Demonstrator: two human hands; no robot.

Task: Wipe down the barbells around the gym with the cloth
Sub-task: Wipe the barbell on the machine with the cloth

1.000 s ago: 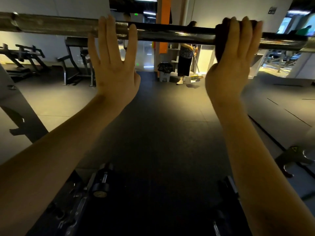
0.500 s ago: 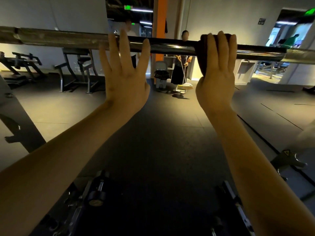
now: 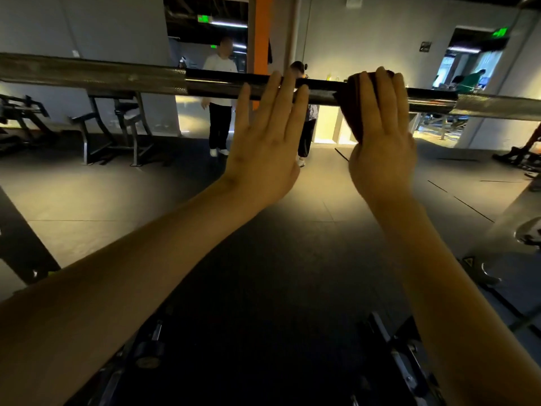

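Leftward item first: my left hand [image 3: 263, 148] has slid to the right along the barbell [image 3: 117, 80], off the knurl edge and onto the dark middle section, so the gap to my right hand [image 3: 380, 148] has closed. Entries, left to right. Weight benches [image 3: 117, 127]: far left, by the wall, well apart. Barbell: racked at head height, long axis running straight across the view, knurled at both ends and smooth and dark between. Left hand: flat, fingers [image 3: 275, 92] straight and spread, tips laid against the bar, holding nothing. Two bystanders [image 3: 218, 121] stand beyond the bar. Cloth [image 3: 348, 112]: dark, draped over the bar just right of centre, one flap hanging below. Right hand: on top of the cloth, fingers straight across it and pressing it onto the bar; thumb hidden, so I cannot tell whether it pinches the flap. Judgement: the next stroke must run along the bar's axis. The right hand carries the cloth; the left hand sits just beside it, in the path of any leftward pass, and would have to lift or move first. The right knurl lies unobstructed.
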